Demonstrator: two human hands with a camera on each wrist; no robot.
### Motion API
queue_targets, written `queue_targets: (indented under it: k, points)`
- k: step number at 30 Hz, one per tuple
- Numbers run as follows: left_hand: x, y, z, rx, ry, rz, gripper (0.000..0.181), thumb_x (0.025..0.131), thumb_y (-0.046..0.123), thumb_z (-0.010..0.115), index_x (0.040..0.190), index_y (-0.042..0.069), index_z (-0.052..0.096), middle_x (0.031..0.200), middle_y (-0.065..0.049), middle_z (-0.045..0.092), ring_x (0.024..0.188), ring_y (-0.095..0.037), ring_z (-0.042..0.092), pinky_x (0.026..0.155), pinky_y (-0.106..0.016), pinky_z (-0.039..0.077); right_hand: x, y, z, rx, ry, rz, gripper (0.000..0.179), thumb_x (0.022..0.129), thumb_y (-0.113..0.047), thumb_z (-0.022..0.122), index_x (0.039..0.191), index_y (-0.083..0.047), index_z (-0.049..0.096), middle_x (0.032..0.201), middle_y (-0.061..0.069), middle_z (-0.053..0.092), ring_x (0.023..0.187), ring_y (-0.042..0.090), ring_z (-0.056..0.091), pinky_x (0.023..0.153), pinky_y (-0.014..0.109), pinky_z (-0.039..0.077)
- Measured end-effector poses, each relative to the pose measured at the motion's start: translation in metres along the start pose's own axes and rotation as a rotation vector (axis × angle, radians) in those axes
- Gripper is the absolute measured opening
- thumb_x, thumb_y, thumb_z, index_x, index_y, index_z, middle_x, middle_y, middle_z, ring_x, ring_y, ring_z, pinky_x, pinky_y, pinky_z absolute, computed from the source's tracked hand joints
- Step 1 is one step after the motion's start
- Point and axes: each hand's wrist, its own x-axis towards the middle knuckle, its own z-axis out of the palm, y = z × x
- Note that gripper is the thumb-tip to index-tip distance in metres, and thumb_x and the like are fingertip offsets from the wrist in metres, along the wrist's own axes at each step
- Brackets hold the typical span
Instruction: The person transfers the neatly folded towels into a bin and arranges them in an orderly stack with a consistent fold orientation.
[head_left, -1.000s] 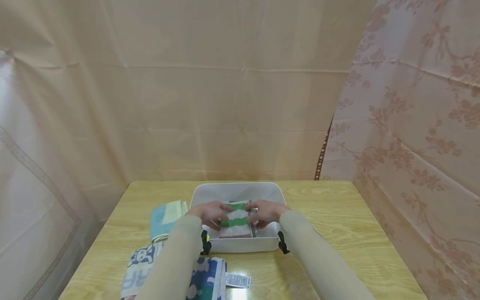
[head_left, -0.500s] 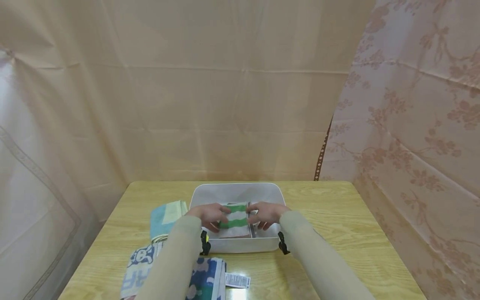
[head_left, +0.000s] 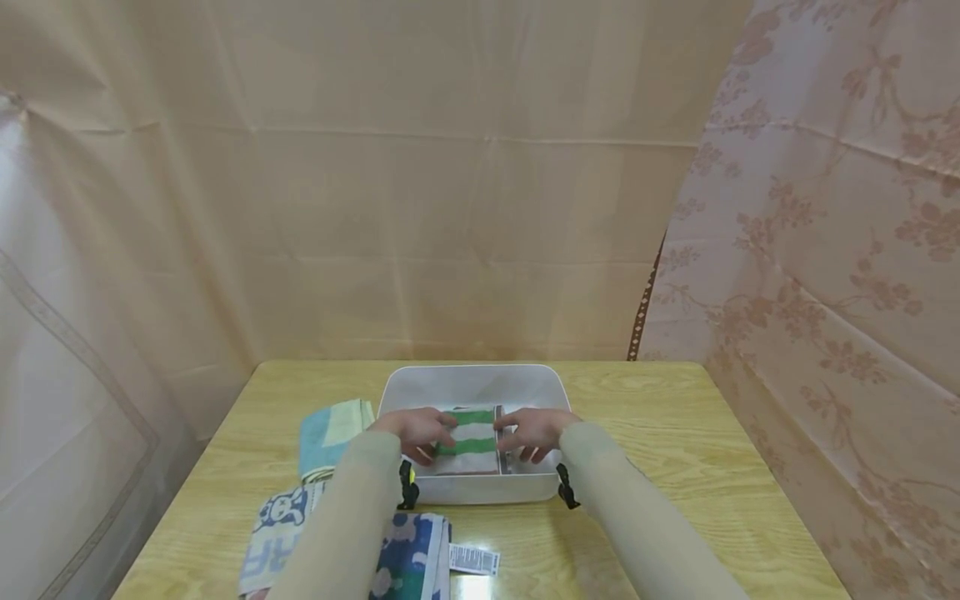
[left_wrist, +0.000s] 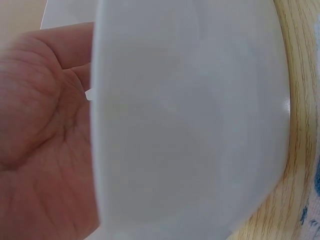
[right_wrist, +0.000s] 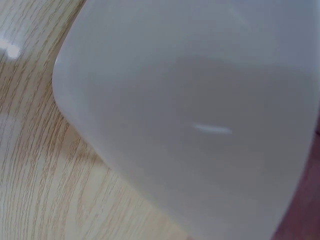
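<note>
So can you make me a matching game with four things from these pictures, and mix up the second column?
Things:
1. striped cloth
2. bin
3. tag
4. table

Clues:
A. covered in tiny print, beside the dark blue cloth
B. yellowish, with wood grain
C. plain white, standing on the wood
D. has green stripes, lies between the left hand and the right hand

Right pairs: 1-D, 2-C, 3-A, 4-B
</note>
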Motion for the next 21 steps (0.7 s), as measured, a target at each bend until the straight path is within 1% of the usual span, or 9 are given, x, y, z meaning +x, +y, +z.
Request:
queue_targets:
  k: [3,7,11,16,21]
  points:
    - [0.0009,-0.0009,-0.0009,0.005,0.0,-0.01,0.061,0.095,0.018,0.067,0.152,0.006,0.047,0.146,-0.024,0.051,0.12,-0.038,0.06,0.093,-0.048,0.057,0.001,0.0019,-0.0005,-0.001,-0.01,0.022,0.059,0.1,-0.026,0.065,0.154,-0.012,0.045,0.135,0.014,0.063,0.114,0.039,0.064,0.097,0.053,0.054]
    - [0.0018,-0.0029,-0.0021,0.005,-0.003,-0.019,0.06,0.096,0.017,0.066,0.151,0.004,0.047,0.142,-0.023,0.054,0.12,-0.037,0.06,0.092,-0.048,0.058,0.003,0.0045,-0.0017,-0.006,-0.019,0.053,0.06,0.099,-0.029,0.067,0.154,-0.017,0.046,0.141,0.013,0.058,0.114,0.034,0.064,0.097,0.053,0.053]
    - [0.002,-0.0046,-0.0033,-0.008,-0.005,-0.027,0.06,0.096,0.017,0.066,0.151,0.003,0.047,0.143,-0.021,0.054,0.121,-0.037,0.06,0.092,-0.049,0.058,0.0066,0.0078,-0.0023,-0.016,-0.024,0.073,0.06,0.099,-0.03,0.067,0.154,-0.02,0.047,0.143,0.013,0.056,0.114,0.031,0.065,0.097,0.053,0.053]
    - [0.0024,-0.0065,-0.0041,-0.01,-0.009,-0.028,0.061,0.096,0.017,0.066,0.151,0.003,0.047,0.144,-0.021,0.054,0.12,-0.036,0.06,0.091,-0.049,0.058,0.0085,0.0099,-0.0028,-0.007,-0.028,0.088,0.059,0.099,-0.028,0.068,0.154,-0.021,0.048,0.14,0.012,0.058,0.115,0.031,0.064,0.098,0.055,0.052]
    - [0.0016,-0.0078,-0.0038,-0.009,-0.014,-0.017,0.062,0.095,0.017,0.067,0.151,0.003,0.046,0.144,-0.022,0.053,0.118,-0.037,0.062,0.091,-0.049,0.058,0.0044,0.0085,-0.0027,-0.003,-0.032,0.087,0.059,0.099,-0.028,0.067,0.154,-0.022,0.047,0.141,0.012,0.057,0.117,0.032,0.063,0.1,0.054,0.051]
